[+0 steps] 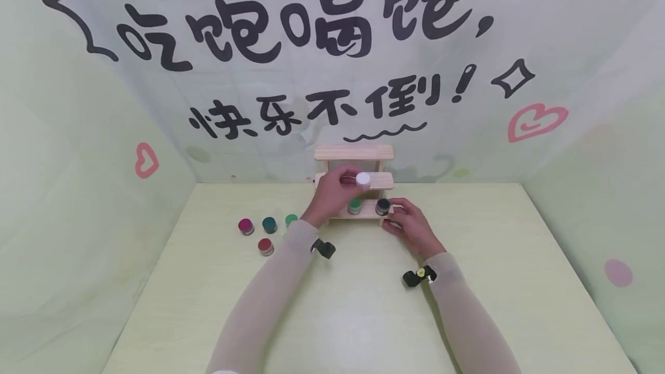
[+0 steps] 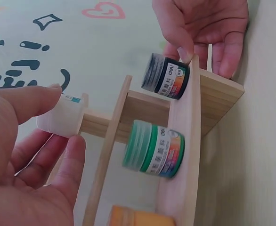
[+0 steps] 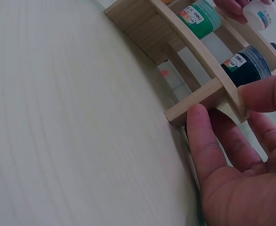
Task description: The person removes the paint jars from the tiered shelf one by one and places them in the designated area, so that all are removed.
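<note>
My left hand (image 1: pixel 334 194) pinches a white paint jar (image 1: pixel 363 180) between thumb and fingers, held up at the middle step of a small three-step wooden rack (image 1: pixel 354 152). On the rack's lowest step stand a black paint jar (image 1: pixel 383 207) at the right end and a green paint jar (image 1: pixel 355 206) beside it. Farther left on that step, an orange jar (image 2: pixel 140 217) shows in the left wrist view; my left arm hides it from the head camera. My right hand (image 1: pixel 414 228) grips the right end of the lowest step, thumb by the black jar, fingers against the side support.
Left of the rack, on the pale table (image 1: pixel 343 305), stand a magenta jar (image 1: pixel 246 226), a teal jar (image 1: pixel 269 224), a light green jar (image 1: pixel 291 220) and a red jar (image 1: pixel 265 246). My left sleeve partly covers this group. A printed cloth backdrop (image 1: pixel 312 85) rises behind the rack.
</note>
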The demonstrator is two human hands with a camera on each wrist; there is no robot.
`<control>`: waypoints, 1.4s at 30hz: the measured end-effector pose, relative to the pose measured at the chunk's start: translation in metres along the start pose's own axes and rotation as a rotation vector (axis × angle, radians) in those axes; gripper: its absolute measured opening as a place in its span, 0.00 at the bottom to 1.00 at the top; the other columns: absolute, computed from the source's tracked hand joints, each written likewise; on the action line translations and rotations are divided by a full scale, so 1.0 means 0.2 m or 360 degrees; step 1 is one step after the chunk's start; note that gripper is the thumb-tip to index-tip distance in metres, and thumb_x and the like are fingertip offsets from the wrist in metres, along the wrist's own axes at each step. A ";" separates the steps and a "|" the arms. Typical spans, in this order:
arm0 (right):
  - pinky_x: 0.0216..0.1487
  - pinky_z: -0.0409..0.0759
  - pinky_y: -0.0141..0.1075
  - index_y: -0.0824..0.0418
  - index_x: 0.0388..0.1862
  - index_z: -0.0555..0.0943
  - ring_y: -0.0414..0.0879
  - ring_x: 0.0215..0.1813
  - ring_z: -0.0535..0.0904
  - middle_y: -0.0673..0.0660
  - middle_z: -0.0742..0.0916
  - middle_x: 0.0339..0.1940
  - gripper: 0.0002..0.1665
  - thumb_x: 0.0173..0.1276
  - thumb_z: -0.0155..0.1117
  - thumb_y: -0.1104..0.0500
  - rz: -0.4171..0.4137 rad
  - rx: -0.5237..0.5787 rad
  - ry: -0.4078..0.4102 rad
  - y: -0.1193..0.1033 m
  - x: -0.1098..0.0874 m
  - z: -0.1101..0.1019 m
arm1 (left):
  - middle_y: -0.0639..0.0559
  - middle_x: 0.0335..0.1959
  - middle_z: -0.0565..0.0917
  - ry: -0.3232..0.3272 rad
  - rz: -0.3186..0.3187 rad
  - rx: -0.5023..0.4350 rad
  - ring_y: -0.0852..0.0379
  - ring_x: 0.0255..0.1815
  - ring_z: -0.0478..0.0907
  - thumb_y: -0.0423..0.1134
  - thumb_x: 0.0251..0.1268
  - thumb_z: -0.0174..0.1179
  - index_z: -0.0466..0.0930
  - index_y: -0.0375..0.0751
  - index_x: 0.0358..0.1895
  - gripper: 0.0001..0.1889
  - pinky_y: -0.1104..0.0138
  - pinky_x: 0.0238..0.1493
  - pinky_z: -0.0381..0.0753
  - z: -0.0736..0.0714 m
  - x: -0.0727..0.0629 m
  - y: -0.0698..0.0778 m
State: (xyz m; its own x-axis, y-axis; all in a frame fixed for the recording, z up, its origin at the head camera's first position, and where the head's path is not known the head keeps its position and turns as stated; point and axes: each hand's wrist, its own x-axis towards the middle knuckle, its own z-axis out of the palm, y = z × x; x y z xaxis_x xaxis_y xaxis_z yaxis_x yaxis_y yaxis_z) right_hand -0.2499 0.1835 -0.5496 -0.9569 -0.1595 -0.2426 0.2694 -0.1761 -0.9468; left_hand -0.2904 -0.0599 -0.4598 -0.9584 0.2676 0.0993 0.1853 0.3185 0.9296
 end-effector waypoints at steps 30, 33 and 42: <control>0.56 0.90 0.36 0.57 0.63 0.76 0.42 0.47 0.87 0.49 0.88 0.47 0.20 0.76 0.57 0.70 -0.0001 -0.0023 0.0038 -0.02 0.02 0.02 | 0.51 0.58 0.85 0.0230 0.0015 -0.0095 0.51 0.60 0.82 0.40 0.64 0.76 0.84 0.47 0.57 0.19 0.66 0.59 0.89 -0.34 -0.32 -0.09; 0.56 0.90 0.35 0.57 0.63 0.76 0.42 0.47 0.87 0.49 0.88 0.47 0.20 0.76 0.57 0.70 0.0005 -0.0023 0.0039 -0.01 0.02 0.02 | 0.50 0.63 0.84 0.0229 0.0009 -0.0106 0.50 0.62 0.82 0.39 0.64 0.76 0.83 0.46 0.58 0.20 0.66 0.59 0.89 -0.38 -0.36 -0.10; 0.55 0.91 0.35 0.56 0.61 0.77 0.42 0.47 0.87 0.49 0.89 0.46 0.20 0.74 0.58 0.70 0.0006 0.0020 0.0050 -0.01 0.00 0.01 | 0.53 0.59 0.84 0.0301 -0.0095 -0.0013 0.52 0.63 0.81 0.43 0.66 0.75 0.82 0.48 0.61 0.22 0.68 0.60 0.88 -0.49 -0.46 -0.12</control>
State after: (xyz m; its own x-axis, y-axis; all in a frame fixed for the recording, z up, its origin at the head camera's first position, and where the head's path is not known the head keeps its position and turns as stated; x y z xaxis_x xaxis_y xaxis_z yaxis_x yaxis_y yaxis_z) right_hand -0.2507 0.1807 -0.5482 -0.9588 -0.1297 -0.2527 0.2740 -0.1877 -0.9432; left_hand -0.2284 -0.1814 -0.4562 -0.9915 0.0729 0.1080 0.1259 0.3214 0.9385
